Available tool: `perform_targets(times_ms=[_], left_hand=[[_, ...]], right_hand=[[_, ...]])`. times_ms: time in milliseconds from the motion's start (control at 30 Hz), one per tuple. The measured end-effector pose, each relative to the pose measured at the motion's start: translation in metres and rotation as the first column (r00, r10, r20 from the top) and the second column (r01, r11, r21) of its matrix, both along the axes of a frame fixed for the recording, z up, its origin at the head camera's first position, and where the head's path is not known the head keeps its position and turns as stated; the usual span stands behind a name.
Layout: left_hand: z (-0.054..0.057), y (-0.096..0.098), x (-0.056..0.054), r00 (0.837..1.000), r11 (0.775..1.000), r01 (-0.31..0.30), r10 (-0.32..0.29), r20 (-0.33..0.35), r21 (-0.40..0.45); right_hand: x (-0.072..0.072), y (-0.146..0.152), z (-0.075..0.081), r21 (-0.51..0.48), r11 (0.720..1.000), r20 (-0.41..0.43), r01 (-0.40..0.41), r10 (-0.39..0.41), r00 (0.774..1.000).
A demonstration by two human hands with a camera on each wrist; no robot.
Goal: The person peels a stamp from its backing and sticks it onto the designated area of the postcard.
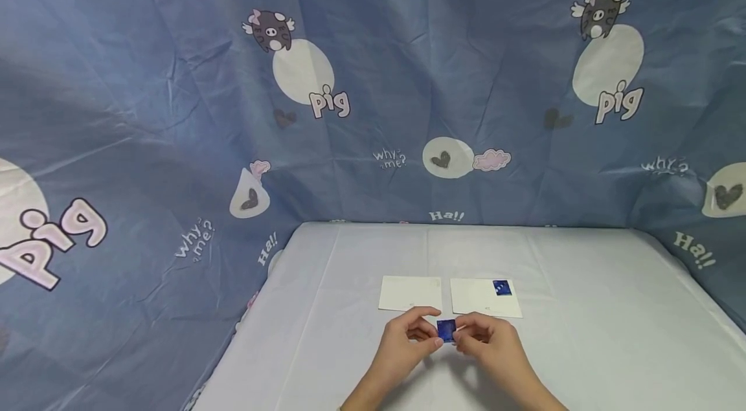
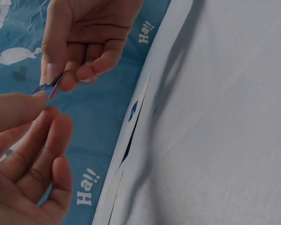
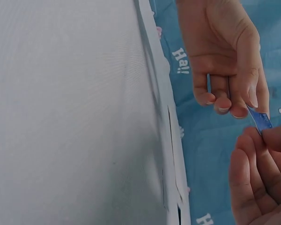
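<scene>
A small dark blue square stamp (image 1: pixel 446 331) is held up between both hands above the near part of the white table. My left hand (image 1: pixel 402 341) pinches its left edge. At the opposite edge, my right hand (image 1: pixel 494 341) grips it with thumb and fingertips. In the right wrist view the stamp (image 3: pixel 261 120) looks thin and slightly bent. Just beyond the hands lie two white cards side by side. The left card (image 1: pixel 410 292) bears faint small marks, and the right card (image 1: pixel 473 296) has a similar blue stamp (image 1: pixel 502 287) in its upper right corner.
A white cloth covers the table (image 1: pixel 612 333). Behind it and along both sides hangs a blue curtain (image 1: pixel 373 61) printed with pigs, hearts and lettering.
</scene>
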State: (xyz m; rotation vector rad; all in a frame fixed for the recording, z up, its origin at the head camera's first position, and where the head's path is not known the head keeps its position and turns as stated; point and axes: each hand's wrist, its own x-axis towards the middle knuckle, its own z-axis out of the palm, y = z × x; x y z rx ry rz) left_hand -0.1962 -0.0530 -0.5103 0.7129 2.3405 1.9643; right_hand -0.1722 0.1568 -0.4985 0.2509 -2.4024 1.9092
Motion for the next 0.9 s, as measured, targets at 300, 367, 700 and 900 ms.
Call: perform_targets(times_ms=[300,367,700,900], left_hand=[[0.0019,0.0038,0.0036,1.0,0.999,-0.002,0.002,-0.011,0.043],[0.0019,0.0041,0.0036,1.0,0.999,0.001,0.0,-0.016,0.045],[-0.0021,0.0061,0.0048,0.995,0.998,-0.038,0.042,-0.089,0.042],[-0.002,0.0083,0.005,0.996,0.996,-0.027,0.035,-0.087,0.083]], right_hand=[[-0.0017,0.0012,0.0024,-0.041,0.999,0.033,0.008,-0.007,0.999],[-0.0021,0.0015,0.0021,-0.035,0.999,0.029,0.007,-0.006,1.0],[0.0013,-0.0016,0.0022,-0.021,1.0,0.01,0.012,-0.011,1.0],[0.0015,-0.0025,0.0033,-0.023,1.0,0.022,-0.007,0.007,1.0]])
